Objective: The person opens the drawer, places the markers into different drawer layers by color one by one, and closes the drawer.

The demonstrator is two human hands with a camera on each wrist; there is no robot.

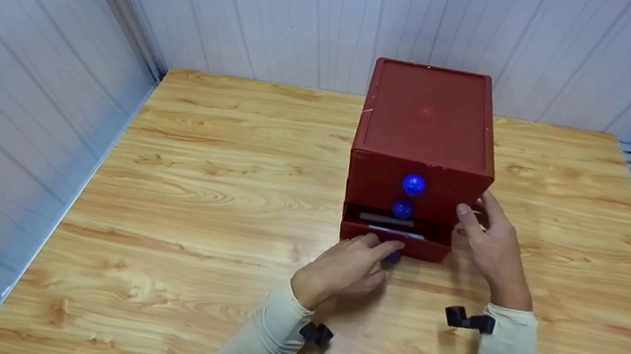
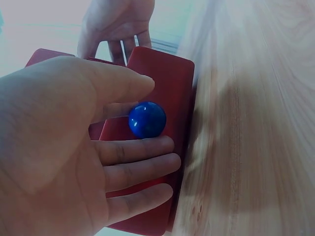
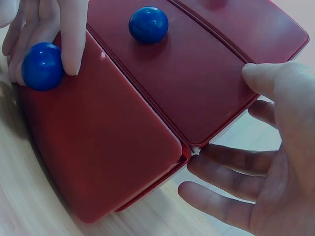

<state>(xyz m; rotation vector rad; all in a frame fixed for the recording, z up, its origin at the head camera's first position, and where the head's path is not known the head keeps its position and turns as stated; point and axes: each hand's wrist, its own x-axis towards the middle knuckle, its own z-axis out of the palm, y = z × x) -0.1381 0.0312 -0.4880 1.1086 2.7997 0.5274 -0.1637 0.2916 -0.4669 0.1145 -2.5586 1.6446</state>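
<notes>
A red drawer cabinet [image 1: 428, 119] with round blue knobs stands on the wooden table. Its bottom drawer [image 1: 428, 250] is partly pulled out, and pale strips [image 1: 396, 233] show at its opening. My left hand [image 1: 341, 271] is at that drawer's front, its fairly straight fingers spread around the blue knob [image 2: 147, 120]; the index fingertip touches the red front in the head view. My right hand [image 1: 496, 246] rests at the cabinet's right side. Its thumb touches the front edge of the middle drawer [image 3: 197, 93], and its extended fingers lie along the side.
The wooden tabletop [image 1: 191, 194] spreads around the cabinet. Pale panelled walls [image 1: 291, 13] close it in at the back, left and right. A black wrist mount [image 1: 317, 334] sits on the left sleeve and another mount [image 1: 469, 320] on the right sleeve.
</notes>
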